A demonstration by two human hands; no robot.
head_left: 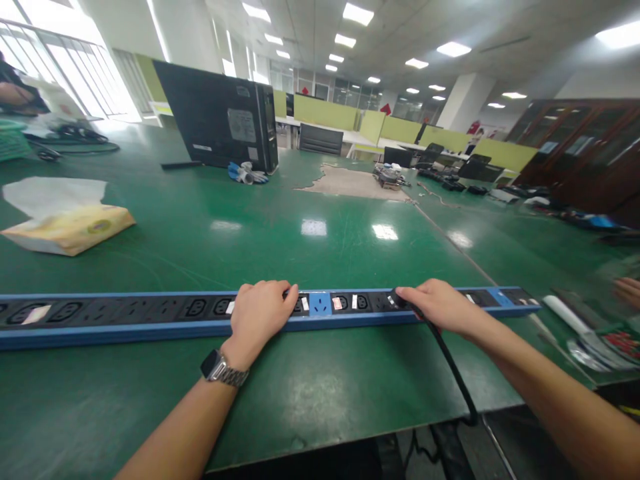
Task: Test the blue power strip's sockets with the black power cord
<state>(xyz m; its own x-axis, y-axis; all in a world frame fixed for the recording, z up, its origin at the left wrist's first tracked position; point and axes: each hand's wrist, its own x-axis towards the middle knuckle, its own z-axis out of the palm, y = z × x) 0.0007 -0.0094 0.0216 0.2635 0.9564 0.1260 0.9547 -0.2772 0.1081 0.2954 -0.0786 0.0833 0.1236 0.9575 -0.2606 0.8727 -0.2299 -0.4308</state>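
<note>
A long blue and black power strip (125, 313) with several sockets lies across the green table (310, 373) near its front edge. My left hand (260, 313), a watch on its wrist, rests on top of the strip near its middle, fingers curled over it. My right hand (437, 307) grips a black plug (400, 298) seated in a socket further right. A black cable (450, 367) runs from that plug over the table's front edge.
A tissue box (67, 227) sits at the left. A black computer case (220, 120) stands at the back, with a blue-white item (247, 173) beside it. Tools and a white tube (565, 313) lie at the right, near another person's hand (627, 290).
</note>
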